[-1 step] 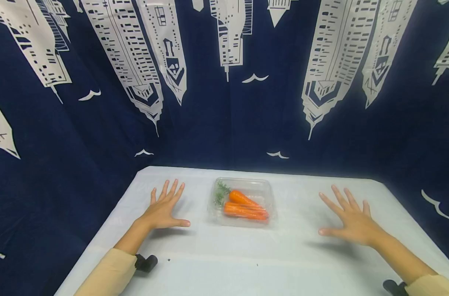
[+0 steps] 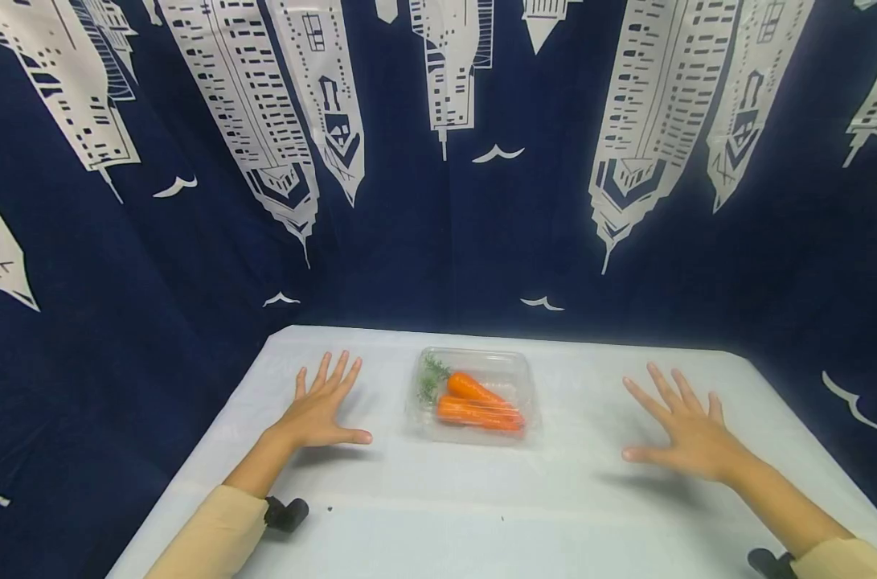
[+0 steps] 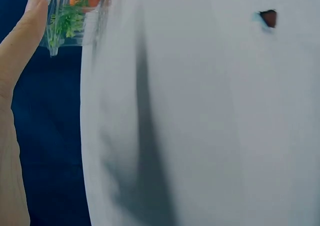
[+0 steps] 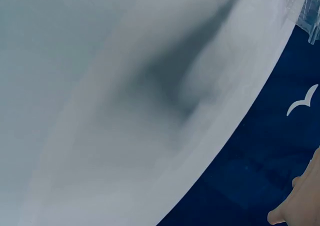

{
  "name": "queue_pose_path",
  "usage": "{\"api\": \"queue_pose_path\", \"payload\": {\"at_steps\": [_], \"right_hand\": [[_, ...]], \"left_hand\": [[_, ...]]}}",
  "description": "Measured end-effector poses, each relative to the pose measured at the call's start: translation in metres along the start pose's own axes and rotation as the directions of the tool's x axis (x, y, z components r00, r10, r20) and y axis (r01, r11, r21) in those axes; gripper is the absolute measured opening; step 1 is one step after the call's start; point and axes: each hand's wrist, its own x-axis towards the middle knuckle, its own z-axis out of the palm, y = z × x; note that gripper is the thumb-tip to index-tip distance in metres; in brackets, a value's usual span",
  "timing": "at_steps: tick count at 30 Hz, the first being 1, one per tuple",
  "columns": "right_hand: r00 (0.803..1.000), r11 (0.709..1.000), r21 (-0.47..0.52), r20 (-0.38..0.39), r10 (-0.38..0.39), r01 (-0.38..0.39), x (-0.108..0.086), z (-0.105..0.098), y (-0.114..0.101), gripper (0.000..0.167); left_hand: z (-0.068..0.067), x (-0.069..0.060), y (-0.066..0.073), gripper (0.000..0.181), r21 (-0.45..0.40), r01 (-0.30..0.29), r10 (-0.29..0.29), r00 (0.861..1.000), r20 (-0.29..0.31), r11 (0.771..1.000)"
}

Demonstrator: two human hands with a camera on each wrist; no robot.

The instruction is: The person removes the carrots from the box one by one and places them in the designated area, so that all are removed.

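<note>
Near the far edge of the white table sits a clear plastic container with orange carrots inside. Feathery green leaves fill its left end. To the left of the container hovers my left hand, fingers spread and nothing held. My right hand is held out on the other side, farther from the container, also spread and holding nothing. Both hands cast shadows on the table. In the left wrist view the thumb overlaps the container's edge in the picture; the head view shows them apart.
The white tabletop has rounded far corners and a small dark spot near my left wrist. Behind it hangs a navy cloth printed with white buildings and birds. A black device is at my left wrist, another at my right.
</note>
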Motion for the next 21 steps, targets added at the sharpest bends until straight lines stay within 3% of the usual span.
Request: {"api": "queue_pose_path", "payload": {"at_steps": [11, 16, 21], "right_hand": [[1.000, 1.000, 0.007, -0.010, 0.001, -0.001, 0.001, -0.001, -0.004, 0.105], [1.000, 1.000, 0.016, -0.010, -0.011, 0.011, 0.004, 0.003, -0.007, 0.103], [1.000, 0.998, 0.068, -0.012, -0.005, 0.006, 0.011, 0.007, -0.016, 0.097]], "left_hand": [[0.001, 0.003, 0.001, 0.126, 0.006, -0.024, 0.024, 1.000, 0.000, 1.000], [0.005, 0.003, 0.002, 0.125, -0.042, -0.056, 0.055, 0.998, -0.024, 0.998], [0.013, 0.008, 0.005, 0.126, -0.078, -0.041, 0.043, 0.999, 0.021, 0.996]]}}
